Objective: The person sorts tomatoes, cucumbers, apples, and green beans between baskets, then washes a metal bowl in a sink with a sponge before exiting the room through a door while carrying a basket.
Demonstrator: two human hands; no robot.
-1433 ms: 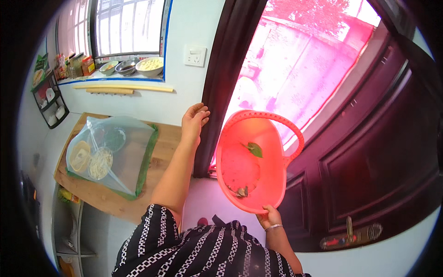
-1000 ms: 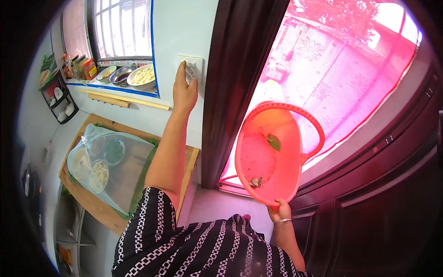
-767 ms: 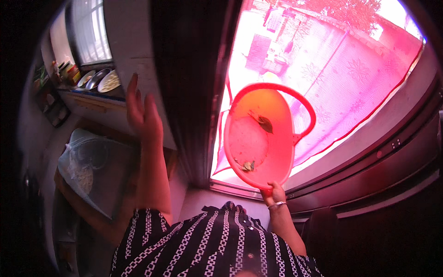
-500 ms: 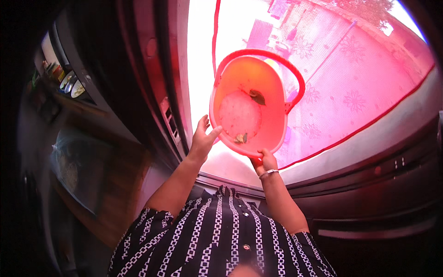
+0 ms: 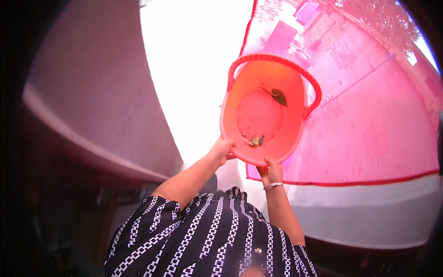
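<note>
An orange-red plastic bucket is held out in front of me, its mouth tilted toward me. Its arched handle stands up over the far side. Inside lie a dark green leaf and, at the near end, a few dry leaf bits. My left hand grips the near left rim, thumb on top and the other fingers partly hidden beneath. With its thumb over the near rim, my right hand holds the bucket from below; a silver bangle circles that wrist.
Beyond the bucket spreads a pink, flower-patterned mat or cloth with a red border. Very bright white ground lies to its left. A greyish wall or panel fills the left side. Foliage shows at the far right.
My left hand has closed on the bucket's rim, where its fingers were spread before. The view has moved past the dark doorway, and the bucket sits slightly farther right in view.
</note>
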